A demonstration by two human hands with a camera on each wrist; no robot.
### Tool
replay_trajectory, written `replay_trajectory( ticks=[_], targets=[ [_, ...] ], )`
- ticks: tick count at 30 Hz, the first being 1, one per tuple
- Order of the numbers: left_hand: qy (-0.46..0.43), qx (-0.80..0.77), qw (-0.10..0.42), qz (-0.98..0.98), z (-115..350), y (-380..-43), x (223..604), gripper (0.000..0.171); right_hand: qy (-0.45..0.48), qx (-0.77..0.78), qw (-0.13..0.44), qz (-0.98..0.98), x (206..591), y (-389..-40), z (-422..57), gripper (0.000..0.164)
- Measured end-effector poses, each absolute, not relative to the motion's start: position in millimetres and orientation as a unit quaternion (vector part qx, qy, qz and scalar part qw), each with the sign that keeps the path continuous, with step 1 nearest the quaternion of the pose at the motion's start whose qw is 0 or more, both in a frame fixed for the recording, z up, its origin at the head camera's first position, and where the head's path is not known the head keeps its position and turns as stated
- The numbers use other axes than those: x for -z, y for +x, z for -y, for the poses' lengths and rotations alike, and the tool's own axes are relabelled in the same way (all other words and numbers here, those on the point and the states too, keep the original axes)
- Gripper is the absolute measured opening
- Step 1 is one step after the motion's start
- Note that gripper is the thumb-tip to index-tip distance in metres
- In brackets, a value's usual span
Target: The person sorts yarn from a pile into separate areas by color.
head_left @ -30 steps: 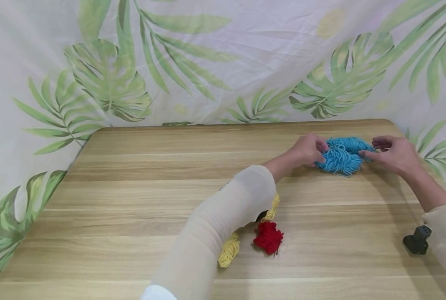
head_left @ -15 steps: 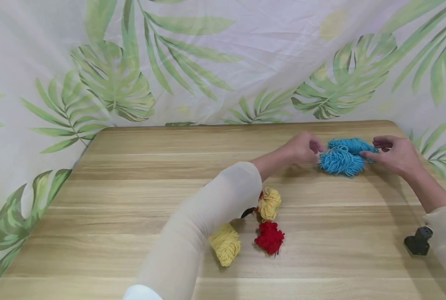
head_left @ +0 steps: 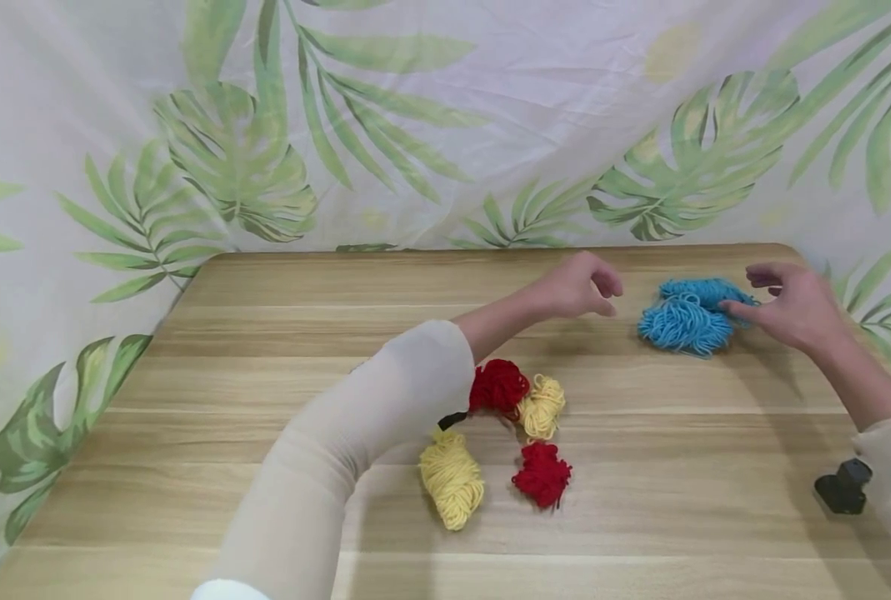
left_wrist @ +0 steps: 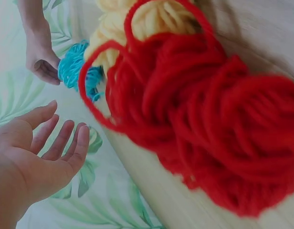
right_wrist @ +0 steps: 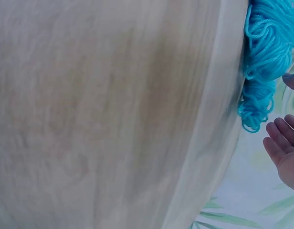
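Note:
Two bundles of blue yarn lie together at the back right of the table, a looped one (head_left: 685,327) in front and a longer one (head_left: 706,292) behind. My right hand (head_left: 792,307) is at their right side, fingers loosely spread, with the thumb tip right at the yarn. In the right wrist view the fingers (right_wrist: 280,136) are apart from the blue strands. My left hand (head_left: 574,287) hovers left of the blue bundles, relaxed and holding nothing. Below that forearm lies a red yarn bundle (head_left: 499,387), which looms large in the left wrist view.
Near the red bundle lie a small yellow yarn bundle (head_left: 542,408), a second red one (head_left: 542,475) and a larger yellow one (head_left: 451,482). A black object (head_left: 843,487) stands by the right sleeve. Leaf-patterned cloth (head_left: 415,125) hangs behind the wooden table (head_left: 265,400).
My left hand has let go of the blue yarn and moved left, uncovering the red and yellow bundles under the sleeve. My right hand has stayed beside the blue yarn.

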State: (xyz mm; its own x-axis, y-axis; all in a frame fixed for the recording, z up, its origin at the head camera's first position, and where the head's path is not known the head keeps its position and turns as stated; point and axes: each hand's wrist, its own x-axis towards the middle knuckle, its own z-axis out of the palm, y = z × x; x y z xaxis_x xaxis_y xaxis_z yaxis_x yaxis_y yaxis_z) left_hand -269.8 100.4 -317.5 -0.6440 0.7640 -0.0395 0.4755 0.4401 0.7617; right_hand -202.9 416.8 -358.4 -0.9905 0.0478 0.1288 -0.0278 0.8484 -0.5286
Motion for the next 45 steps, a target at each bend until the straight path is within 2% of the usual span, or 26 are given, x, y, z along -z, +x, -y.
replay_trajectory(
  ticks=[19,45],
  targets=[
    [0.359,-0.377,0.162,-0.838,-44,-262,303,0.023,0.059,-0.285,0.079,0.953,343,-197,-375,0.058],
    [0.346,-0.385,0.161,-0.84,12,-249,316,0.021,0.144,-0.259,0.108,0.949,342,-185,-323,0.055]
  ],
)
